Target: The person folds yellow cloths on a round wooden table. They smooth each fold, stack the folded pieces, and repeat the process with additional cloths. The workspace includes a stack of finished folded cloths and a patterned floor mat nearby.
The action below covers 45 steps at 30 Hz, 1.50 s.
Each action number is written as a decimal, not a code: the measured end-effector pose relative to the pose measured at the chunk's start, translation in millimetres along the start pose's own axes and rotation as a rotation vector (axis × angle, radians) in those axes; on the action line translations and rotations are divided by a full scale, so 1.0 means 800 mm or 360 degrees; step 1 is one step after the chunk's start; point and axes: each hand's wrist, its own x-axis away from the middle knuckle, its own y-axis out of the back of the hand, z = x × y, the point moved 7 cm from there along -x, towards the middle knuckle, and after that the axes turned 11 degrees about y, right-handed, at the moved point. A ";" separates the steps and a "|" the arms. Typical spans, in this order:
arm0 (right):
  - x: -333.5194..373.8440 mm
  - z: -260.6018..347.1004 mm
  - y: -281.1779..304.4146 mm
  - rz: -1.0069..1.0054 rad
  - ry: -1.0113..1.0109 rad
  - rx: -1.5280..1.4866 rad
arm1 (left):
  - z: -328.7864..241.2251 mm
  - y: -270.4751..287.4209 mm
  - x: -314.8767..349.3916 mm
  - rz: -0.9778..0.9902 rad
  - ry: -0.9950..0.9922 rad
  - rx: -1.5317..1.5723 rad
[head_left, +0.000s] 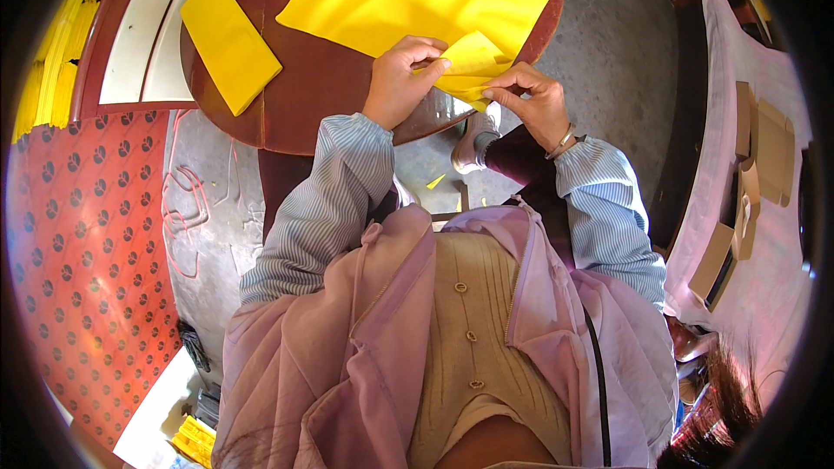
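Over the near edge of the round brown table (326, 113), both hands hold a small folded yellow sheet (472, 56). My left hand (403, 78) pinches its left edge between thumb and fingers. At its lower right corner, my right hand (532, 100) has thumb and forefinger closed on a fold. Just beyond my hands a large yellow sheet (426, 0) lies spread flat, partly covered by the held piece. Farther left on the tabletop rests a flat yellow rectangle (231, 43), apart from both hands. Whether the yellow material is paper or cloth I cannot tell.
At left are a red patterned panel (95, 260), yellow bundles (65, 43) and a tangled pink cord (184, 208) on the concrete floor. A yellow scrap (436, 181) lies below the table. To the right, open cardboard boxes (773, 152) sit on a pink cloth-covered surface (730, 78).
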 end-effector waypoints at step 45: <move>-0.156 0.002 0.031 -0.0107 0.0695 0.0502 | -0.019 -0.012 0.015 -0.0202 -0.0040 -0.0209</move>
